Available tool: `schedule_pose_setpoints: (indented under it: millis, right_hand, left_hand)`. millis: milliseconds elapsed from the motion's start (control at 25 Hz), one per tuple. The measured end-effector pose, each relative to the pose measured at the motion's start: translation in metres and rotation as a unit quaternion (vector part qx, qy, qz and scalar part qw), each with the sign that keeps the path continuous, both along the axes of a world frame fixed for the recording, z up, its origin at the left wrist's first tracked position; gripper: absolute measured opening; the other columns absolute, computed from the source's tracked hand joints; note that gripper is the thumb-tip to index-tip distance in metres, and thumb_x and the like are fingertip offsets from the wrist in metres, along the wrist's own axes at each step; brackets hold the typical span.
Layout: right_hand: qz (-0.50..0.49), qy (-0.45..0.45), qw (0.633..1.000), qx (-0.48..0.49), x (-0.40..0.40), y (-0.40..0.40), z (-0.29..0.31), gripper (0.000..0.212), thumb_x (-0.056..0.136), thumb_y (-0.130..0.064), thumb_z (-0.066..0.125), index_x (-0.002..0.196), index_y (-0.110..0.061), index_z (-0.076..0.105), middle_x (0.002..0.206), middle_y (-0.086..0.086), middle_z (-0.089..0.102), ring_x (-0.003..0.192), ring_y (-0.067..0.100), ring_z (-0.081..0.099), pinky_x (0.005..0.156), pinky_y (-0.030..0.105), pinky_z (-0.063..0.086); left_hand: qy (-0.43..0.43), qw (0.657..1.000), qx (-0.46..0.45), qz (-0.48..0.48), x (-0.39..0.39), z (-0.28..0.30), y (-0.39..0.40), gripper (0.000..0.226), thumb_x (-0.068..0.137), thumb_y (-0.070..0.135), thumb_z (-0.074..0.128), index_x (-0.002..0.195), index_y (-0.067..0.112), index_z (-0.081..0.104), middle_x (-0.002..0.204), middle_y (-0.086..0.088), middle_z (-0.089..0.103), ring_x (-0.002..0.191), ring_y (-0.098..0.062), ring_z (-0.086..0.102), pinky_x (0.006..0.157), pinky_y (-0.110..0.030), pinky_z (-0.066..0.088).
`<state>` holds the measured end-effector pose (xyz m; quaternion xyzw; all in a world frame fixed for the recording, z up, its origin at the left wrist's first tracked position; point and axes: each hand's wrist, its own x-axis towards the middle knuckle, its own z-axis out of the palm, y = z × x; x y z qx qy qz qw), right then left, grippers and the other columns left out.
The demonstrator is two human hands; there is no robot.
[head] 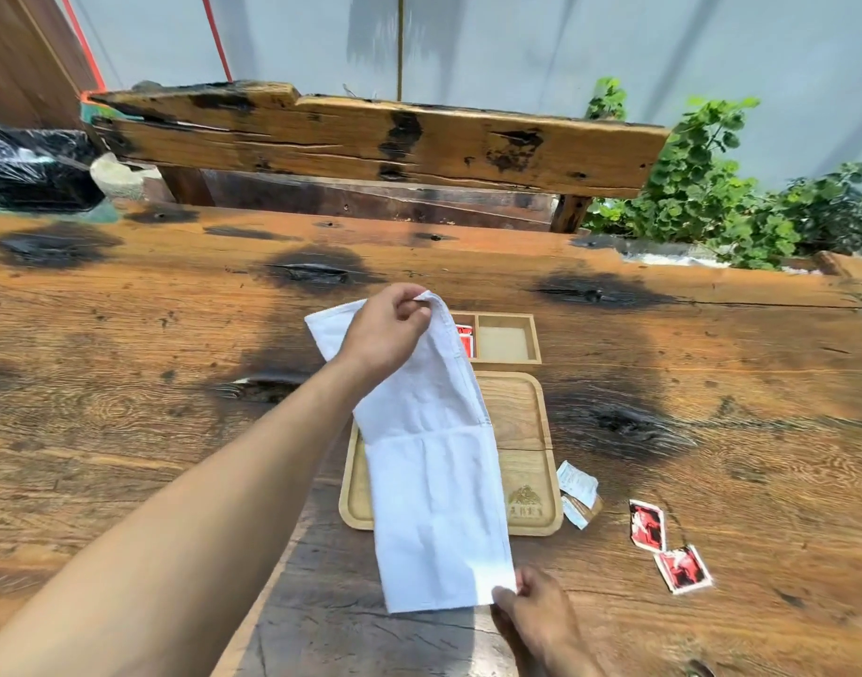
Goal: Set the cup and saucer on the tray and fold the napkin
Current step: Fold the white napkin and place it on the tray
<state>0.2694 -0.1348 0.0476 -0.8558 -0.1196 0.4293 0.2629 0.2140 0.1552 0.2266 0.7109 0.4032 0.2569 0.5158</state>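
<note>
A long white napkin (433, 471) is stretched out in the air over a wooden tray (524, 432) on the table. My left hand (382, 334) pinches its far end, raised above the tray's far side. My right hand (536, 610) pinches its near right corner, just in front of the tray's near edge. The napkin shows a crosswise crease near its middle and hides most of the tray's left half. No cup or saucer is in view.
Behind the tray stands a small wooden box (507, 337) with two compartments, red packets in the left one. A white sachet (578, 486) and two red packets (663, 544) lie to the tray's right. A bench back and green plants stand beyond the table.
</note>
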Motion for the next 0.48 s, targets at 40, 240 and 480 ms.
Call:
schedule_pose_setpoints:
  millis: [40, 240, 480]
  right_hand:
    - [0.014, 0.003, 1.0, -0.005, -0.004, 0.002, 0.002, 0.014, 0.074, -0.029, 0.07, 0.069, -0.02, 0.06, 0.073, -0.005, 0.07, 0.074, 0.012, 0.063, 0.064, 0.024, 0.044]
    - [0.045, 0.02, 0.999, -0.008, -0.014, 0.009, 0.011, 0.022, 0.068, -0.031, 0.064, 0.059, -0.02, 0.048, 0.058, -0.011, 0.055, 0.061, 0.002, 0.051, 0.055, 0.015, 0.036]
    - [0.073, 0.024, 0.997, -0.02, -0.003, 0.011, 0.007, 0.019, 0.071, -0.032, 0.064, 0.06, -0.028, 0.05, 0.064, -0.014, 0.054, 0.065, 0.002, 0.051, 0.052, 0.011, 0.032]
  left_hand:
    - [0.003, 1.0, -0.011, -0.025, 0.013, 0.001, -0.005, 0.03, 0.093, 0.017, 0.057, 0.123, 0.018, 0.058, 0.108, 0.003, 0.067, 0.101, -0.008, 0.06, 0.087, -0.022, 0.045]
    - [0.037, 0.991, -0.052, -0.117, 0.051, 0.0, -0.02, 0.047, 0.096, 0.023, 0.051, 0.142, 0.019, 0.042, 0.141, 0.002, 0.053, 0.118, -0.008, 0.049, 0.094, -0.025, 0.039]
    - [0.071, 0.981, -0.103, -0.148, 0.079, -0.014, -0.022, 0.058, 0.097, 0.03, 0.051, 0.15, 0.02, 0.03, 0.153, 0.001, 0.041, 0.134, -0.014, 0.043, 0.106, -0.03, 0.036]
